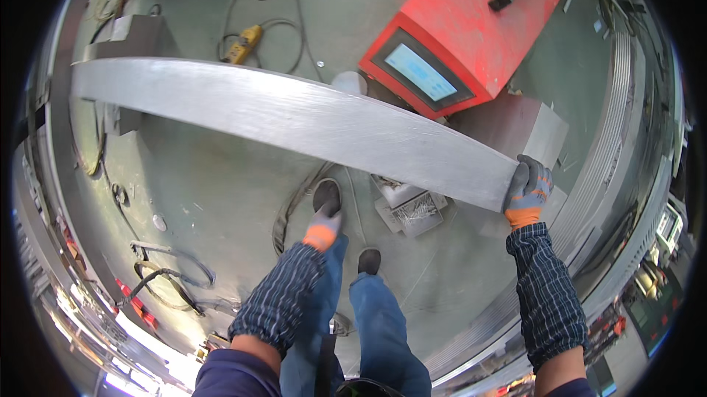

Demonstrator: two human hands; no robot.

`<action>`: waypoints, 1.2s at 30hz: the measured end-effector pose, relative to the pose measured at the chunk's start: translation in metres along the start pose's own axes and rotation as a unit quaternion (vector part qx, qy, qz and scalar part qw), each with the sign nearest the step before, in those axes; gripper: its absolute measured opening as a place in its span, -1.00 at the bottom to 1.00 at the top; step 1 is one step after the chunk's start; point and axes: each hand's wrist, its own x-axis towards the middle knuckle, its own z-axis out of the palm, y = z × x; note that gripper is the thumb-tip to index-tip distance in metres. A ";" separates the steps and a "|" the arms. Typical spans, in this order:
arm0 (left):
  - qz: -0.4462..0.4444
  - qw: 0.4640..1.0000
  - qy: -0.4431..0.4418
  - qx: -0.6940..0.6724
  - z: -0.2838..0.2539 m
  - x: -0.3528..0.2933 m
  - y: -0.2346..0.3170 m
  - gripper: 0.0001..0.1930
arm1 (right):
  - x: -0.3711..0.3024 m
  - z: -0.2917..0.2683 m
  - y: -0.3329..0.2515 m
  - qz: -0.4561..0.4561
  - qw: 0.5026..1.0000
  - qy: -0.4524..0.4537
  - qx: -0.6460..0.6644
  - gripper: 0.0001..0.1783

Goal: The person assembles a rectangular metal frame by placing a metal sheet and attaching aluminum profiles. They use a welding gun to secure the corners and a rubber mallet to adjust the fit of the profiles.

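Observation:
A long brushed-metal beam (294, 113) stretches across in front of me from far left to near right. At its right end my right hand (529, 189), in a grey and orange glove, is closed with its fingers around the edge. My left hand (324, 226), gloved alike, hangs below the beam and apart from it, in line with my left shoe (327, 192). Its fingers are blurred and blend with the shoe, so their pose does not show. The beam's left end lies over a grey metal block (121, 116), and its right part is over another block (545, 134).
A red machine (471, 21) with a screen and top handle stands beyond the beam. A yellow power strip (244, 45) and looped cables lie on the floor. Near my feet sits a box of small metal pieces (417, 211). Long metal profiles (611, 124) line the right side.

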 end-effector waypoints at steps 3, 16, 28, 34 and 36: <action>-0.188 0.969 0.070 -0.144 -0.066 -0.075 -0.122 -0.62 | 0.001 0.006 0.013 0.013 1.000 0.004 -0.011 -0.62; -0.297 0.883 0.361 -0.035 -0.032 -0.627 -0.322 -0.69 | -0.056 -0.002 -0.136 0.001 0.981 -0.169 0.099 -0.35; -0.288 0.814 0.363 -0.350 0.164 -0.755 -0.240 -0.64 | -0.396 -0.134 -0.364 -0.400 0.736 -0.526 0.149 -0.56; -0.371 0.623 0.353 -0.591 0.219 -0.818 -0.227 -0.62 | -0.368 -0.136 -0.356 -0.431 0.736 -0.520 0.040 -0.61; -0.277 0.663 0.411 -0.562 0.190 -0.827 -0.231 -0.61 | -0.307 -0.082 -0.330 -0.242 0.804 -0.537 0.082 -0.58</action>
